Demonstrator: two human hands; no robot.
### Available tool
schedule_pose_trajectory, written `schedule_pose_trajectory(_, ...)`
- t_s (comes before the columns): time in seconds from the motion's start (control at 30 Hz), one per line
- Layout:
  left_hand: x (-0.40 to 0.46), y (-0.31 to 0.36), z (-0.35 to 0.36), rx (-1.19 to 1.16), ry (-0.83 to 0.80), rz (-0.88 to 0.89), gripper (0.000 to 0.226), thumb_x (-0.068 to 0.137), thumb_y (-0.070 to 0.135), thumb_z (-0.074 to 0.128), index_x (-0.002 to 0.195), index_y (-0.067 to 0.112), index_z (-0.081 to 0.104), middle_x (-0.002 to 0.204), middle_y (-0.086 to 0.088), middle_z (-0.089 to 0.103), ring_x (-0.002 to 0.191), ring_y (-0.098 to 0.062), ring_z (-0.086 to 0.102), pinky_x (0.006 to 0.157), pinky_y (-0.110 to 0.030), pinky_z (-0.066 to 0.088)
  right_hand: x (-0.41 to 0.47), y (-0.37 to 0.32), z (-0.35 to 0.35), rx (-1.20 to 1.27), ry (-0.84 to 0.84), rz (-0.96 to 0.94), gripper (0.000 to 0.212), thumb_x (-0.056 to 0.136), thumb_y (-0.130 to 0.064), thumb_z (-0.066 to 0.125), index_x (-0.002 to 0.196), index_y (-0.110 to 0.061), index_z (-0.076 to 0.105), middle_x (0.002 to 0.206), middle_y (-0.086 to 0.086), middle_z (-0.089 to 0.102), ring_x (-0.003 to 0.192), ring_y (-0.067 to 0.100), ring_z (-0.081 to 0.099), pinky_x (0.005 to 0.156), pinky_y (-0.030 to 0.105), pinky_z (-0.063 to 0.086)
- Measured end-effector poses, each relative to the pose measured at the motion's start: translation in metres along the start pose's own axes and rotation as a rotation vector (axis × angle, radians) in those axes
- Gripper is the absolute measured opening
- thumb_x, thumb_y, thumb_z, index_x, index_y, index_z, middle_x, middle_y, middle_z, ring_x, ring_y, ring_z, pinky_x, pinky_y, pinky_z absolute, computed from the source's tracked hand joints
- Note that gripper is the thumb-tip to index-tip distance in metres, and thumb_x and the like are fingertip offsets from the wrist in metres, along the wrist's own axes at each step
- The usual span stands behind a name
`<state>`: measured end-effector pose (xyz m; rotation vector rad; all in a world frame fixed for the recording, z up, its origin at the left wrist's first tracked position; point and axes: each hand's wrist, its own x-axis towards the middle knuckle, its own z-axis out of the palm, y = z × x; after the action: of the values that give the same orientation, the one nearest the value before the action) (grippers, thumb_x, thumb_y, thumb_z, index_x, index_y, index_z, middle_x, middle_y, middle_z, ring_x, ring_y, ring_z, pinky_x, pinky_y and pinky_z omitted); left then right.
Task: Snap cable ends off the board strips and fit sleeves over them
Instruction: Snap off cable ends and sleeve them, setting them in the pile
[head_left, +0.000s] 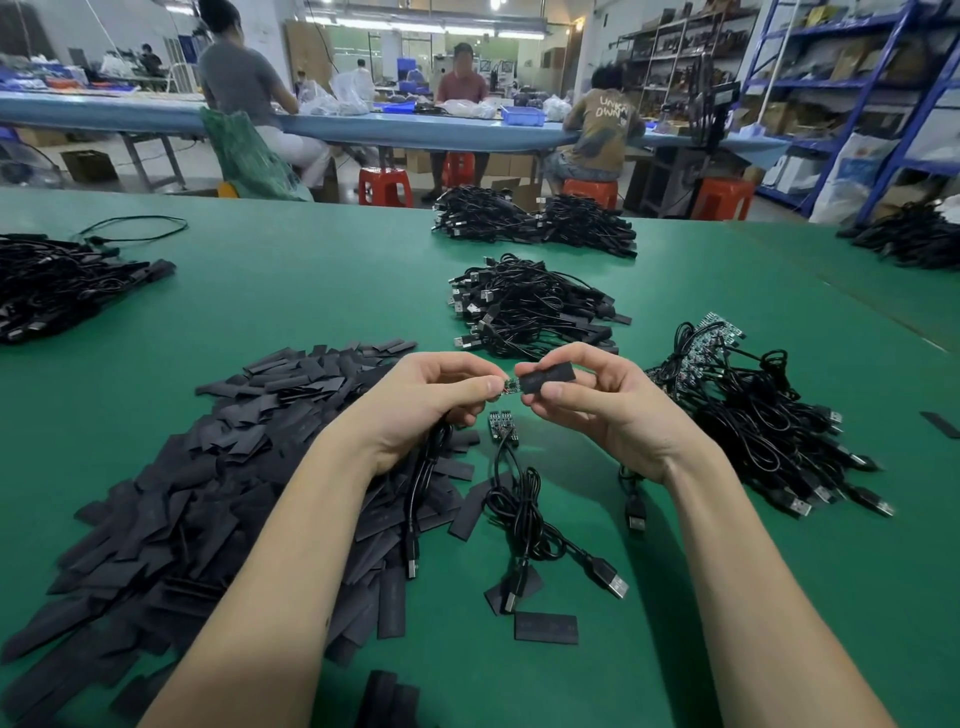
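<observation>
Counts: 2 hands (left (431, 400), right (597, 400)), 1 sleeve (546, 378) held, 1 sleeve pile (208, 493), 5 cable heaps, 3 red stools, 3 seated people nearby.

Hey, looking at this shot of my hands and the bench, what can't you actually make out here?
- Small board, head view: mostly hidden by the sleeve and the left hand fingertips.
- Sleeve printing: too small to read.
- Right hand palm: turned away.
- Sleeve pile: cut off by the bottom-left edge.

Green table (311, 291) — long blue bench (363, 127) behind, red stools (385, 186), blue shelving (852, 83) right.
</observation>
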<state>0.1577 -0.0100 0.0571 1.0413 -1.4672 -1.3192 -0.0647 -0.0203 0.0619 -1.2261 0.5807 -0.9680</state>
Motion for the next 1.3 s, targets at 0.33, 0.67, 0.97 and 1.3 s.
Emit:
schedule_pose_trajectory(0.33, 0.006, 0.002, 0.015, -0.062, 0.153, 0.116, 0.006, 0.087, 0.006, 0.075, 0.086, 0.010, 0.071, 0.069, -0.007, 0.071, 0.061, -0.011, 0.065, 0.063, -0.018, 0.054, 0.008, 0.006, 0.003, 0.103, 0.191, -0.093, 0.013, 0.078, -0.005, 0.073, 0.088, -0.013, 0.076, 0.107, 0.017, 0.075, 0.085, 0.021, 0.073, 0.079, 0.024, 0.059)
schedule_pose_trajectory(0.67, 0.008, 0.000, 0.013, 0.069, 0.149, 0.222, 0.014, 0.081, 0.006, 0.082, 0.093, 0.013, 0.077, 0.087, -0.004, 0.078, 0.075, -0.014, 0.073, 0.074, -0.021, 0.057, 0.013, 0.006, 0.005, 0.149, 0.283, -0.087, 0.017, 0.075, -0.005, 0.075, 0.092, -0.009, 0.073, 0.104, 0.015, 0.075, 0.084, 0.021, 0.073, 0.077, 0.022, 0.058)
schedule_pose_trajectory(0.97, 0.008, -0.002, 0.014, 0.190, 0.151, 0.305, 0.017, 0.085, 0.019, 0.081, 0.095, 0.032, 0.082, 0.085, 0.002, 0.079, 0.076, -0.017, 0.074, 0.074, -0.025, 0.058, 0.012, 0.002, 0.006, 0.225, 0.250, 0.012, 0.030, 0.074, -0.005, 0.075, 0.104, -0.003, 0.071, 0.102, 0.016, 0.075, 0.088, 0.022, 0.074, 0.079, 0.023, 0.058)
schedule_pose_trajectory(1.3, 0.007, -0.001, 0.016, 0.178, 0.161, 0.308, 0.014, 0.085, 0.008, 0.080, 0.090, 0.021, 0.080, 0.079, -0.002, 0.077, 0.072, -0.015, 0.073, 0.072, -0.022, 0.057, 0.014, 0.004, 0.008, 0.273, 0.365, 0.011, 0.020, 0.075, -0.007, 0.077, 0.094, -0.001, 0.074, 0.094, 0.014, 0.076, 0.082, 0.017, 0.074, 0.073, 0.020, 0.058)
